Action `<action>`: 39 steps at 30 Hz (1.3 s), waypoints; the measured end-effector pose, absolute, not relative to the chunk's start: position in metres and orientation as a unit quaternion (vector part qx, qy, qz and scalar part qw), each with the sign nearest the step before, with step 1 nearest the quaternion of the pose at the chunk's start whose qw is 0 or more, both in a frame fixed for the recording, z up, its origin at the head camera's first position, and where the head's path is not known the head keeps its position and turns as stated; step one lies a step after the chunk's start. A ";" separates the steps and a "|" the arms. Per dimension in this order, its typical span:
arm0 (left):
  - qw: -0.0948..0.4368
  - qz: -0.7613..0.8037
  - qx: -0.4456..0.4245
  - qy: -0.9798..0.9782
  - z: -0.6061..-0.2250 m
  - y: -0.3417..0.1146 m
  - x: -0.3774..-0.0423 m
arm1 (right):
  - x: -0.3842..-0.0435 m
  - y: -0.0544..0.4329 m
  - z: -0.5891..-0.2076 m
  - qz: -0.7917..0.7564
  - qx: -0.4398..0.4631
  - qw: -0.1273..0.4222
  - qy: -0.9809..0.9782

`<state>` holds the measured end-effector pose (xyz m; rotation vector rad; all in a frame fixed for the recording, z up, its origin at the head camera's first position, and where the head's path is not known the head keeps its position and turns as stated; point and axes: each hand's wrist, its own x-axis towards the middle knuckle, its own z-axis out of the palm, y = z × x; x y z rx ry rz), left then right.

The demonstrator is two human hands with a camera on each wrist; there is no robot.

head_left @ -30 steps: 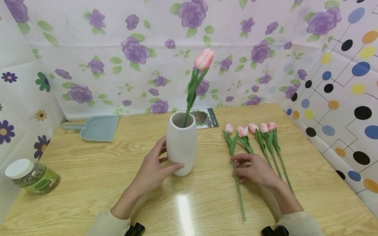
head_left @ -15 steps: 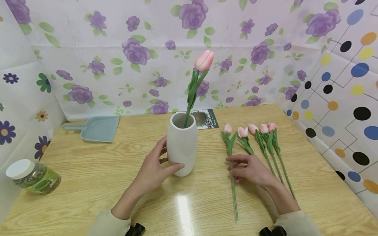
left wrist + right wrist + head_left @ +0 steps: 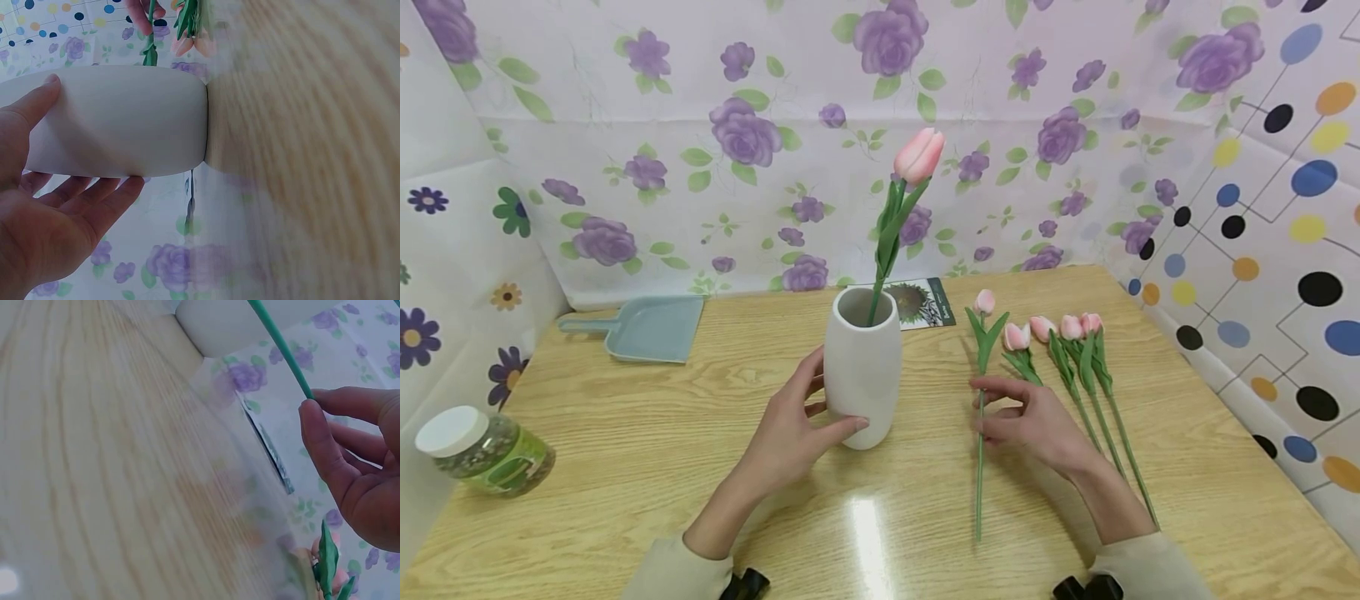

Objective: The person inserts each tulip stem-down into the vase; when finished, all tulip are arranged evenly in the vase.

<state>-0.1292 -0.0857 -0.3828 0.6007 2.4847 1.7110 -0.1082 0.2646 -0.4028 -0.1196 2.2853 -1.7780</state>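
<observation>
1. Because the white vase [image 3: 862, 383] is tall and narrow, the left hand [image 3: 790, 433] likely holds it low to steady it: thumb on the near face, fingers curled round the left side. Vase is upright, mid-table, with one pink tulip [image 3: 890, 229] in it, leaning right.
2. Right hand [image 3: 1041, 425], right of the vase, pinches a second tulip [image 3: 983, 354] mid-stem between thumb and index, probably for balance; other fingers loosely bent. Blossom points far.
3. Four loose tulips [image 3: 1086, 367] lie farther right, heads far; presumably lined up so stems don't tangle.
4. Left wrist view adds: fingertips slightly apart on the vase wall, base meeting the tabletop [image 3: 300, 156]. Head view hides most of those fingers.
5. Right wrist view adds: pinch is clear of the wood. Held blossom shows in head view only. Can't tell if the stem's near end touches down.
6. Printed packet [image 3: 917, 302] behind vase: face in head view, thin edge in right wrist.
</observation>
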 end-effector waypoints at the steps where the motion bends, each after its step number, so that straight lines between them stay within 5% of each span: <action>1: 0.033 0.556 0.195 0.807 -0.383 -0.086 -0.129 | -0.108 0.264 -0.402 -0.611 -0.042 0.117 0.781; 17: 0.035 0.554 0.192 0.809 -0.383 -0.086 -0.129 | -0.108 0.259 -0.388 -0.638 -0.030 0.041 0.769; 39: 0.037 0.555 0.191 0.809 -0.382 -0.085 -0.129 | -0.114 0.237 -0.362 -0.740 0.065 -0.135 0.656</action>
